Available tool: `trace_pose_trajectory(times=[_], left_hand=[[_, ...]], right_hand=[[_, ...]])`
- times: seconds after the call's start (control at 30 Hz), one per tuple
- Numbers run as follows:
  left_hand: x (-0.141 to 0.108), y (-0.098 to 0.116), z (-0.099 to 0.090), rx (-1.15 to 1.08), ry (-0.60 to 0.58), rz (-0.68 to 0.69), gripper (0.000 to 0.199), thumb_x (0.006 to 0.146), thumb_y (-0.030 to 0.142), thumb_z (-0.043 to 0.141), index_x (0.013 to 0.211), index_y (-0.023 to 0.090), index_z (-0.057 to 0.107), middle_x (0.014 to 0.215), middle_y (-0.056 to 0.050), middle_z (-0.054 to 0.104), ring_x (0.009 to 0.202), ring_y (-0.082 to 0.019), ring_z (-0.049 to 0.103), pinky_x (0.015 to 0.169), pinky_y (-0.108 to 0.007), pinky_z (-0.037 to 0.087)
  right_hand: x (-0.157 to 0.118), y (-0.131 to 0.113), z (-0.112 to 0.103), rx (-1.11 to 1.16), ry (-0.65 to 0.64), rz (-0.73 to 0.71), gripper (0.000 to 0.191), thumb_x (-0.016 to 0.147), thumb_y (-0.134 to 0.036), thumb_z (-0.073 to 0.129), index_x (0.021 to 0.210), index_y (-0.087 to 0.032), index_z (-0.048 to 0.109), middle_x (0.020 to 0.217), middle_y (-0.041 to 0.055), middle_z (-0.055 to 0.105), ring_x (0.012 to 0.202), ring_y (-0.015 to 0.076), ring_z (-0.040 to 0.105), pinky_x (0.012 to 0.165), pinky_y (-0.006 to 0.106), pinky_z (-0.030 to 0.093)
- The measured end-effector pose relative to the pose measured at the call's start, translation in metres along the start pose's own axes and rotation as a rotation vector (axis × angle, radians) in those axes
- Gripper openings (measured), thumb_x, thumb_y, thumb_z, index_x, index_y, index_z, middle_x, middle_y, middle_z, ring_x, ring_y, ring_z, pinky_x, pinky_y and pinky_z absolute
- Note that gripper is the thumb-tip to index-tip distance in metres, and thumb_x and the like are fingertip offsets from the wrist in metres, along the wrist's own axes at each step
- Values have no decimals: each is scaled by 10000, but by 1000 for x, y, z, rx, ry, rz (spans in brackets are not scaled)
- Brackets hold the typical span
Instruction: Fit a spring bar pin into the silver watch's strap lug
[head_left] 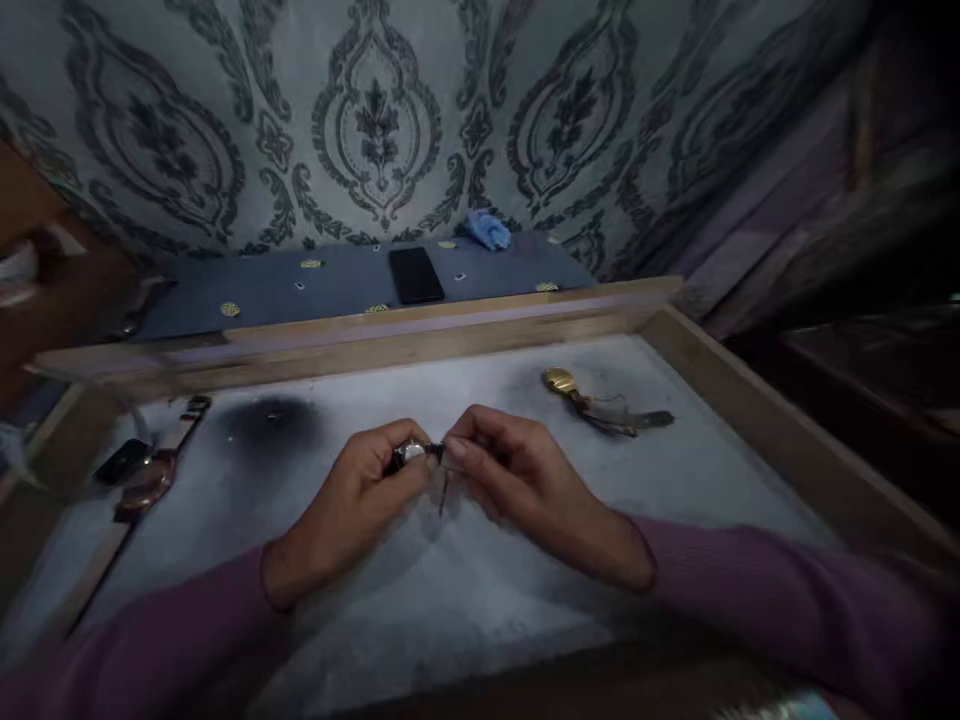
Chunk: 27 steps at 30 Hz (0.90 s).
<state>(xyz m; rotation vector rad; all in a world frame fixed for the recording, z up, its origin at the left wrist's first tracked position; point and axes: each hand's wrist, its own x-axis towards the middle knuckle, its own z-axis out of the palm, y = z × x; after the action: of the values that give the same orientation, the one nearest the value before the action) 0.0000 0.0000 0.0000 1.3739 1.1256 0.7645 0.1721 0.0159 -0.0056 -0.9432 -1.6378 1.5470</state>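
Held over the middle of the tray is a small wristwatch (412, 452) with a pale round face and dark edges. My left hand (352, 495) is closed on it, thumb in front and index finger behind. The fingers of my right hand (517, 470) are pinched together at the watch's right end, where a dark part runs into the fingertips. A thin dark strip (442, 495) hangs below them; blur hides how it joins the watch.
The wood-framed tray (420, 345) has a pale floor. A strapped watch (146, 485) and a dark rectangular object (124, 460) lie left; a gold-coloured watch-like piece (561, 380) lies right with a dark strip. Behind the rim are a phone (416, 275) and blue cloth (489, 229).
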Motion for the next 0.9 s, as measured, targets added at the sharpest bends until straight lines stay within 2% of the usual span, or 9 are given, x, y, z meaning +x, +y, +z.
trace_pose_trajectory(times=[0.27,0.4,0.63,0.9], left_hand=[[-1,-3,-1,-9,-8,43,219,896,311,511,802,129,587,619,51,451,559,-55,386,532,-174,322],[-1,-3,-2,-14,-4,39,209,897,294,511,802,124,585,610,59,415,540,-48,339,510,-171,293],[0,-2,-1,-22,-5,43,206,886,290,516,782,122,576,603,58,422,536,-49,340,513,-173,299],[0,-3,0,-13,11,35,226,883,320,515,789,126,583,620,49,446,546,-54,358,517,-176,304]], right_hand=[[1,1,0,24,14,-6,289,903,-405,547,761,-158,495,495,-73,432,391,41,371,378,168,283],[2,3,0,37,29,-14,276,904,-393,545,763,-161,494,508,-71,437,390,40,375,377,170,281],[0,6,0,12,33,-5,235,919,-346,528,776,-163,499,500,-70,430,400,46,383,387,173,291],[0,6,1,30,37,-2,263,910,-379,547,773,-160,494,494,-76,420,402,40,376,388,164,289]])
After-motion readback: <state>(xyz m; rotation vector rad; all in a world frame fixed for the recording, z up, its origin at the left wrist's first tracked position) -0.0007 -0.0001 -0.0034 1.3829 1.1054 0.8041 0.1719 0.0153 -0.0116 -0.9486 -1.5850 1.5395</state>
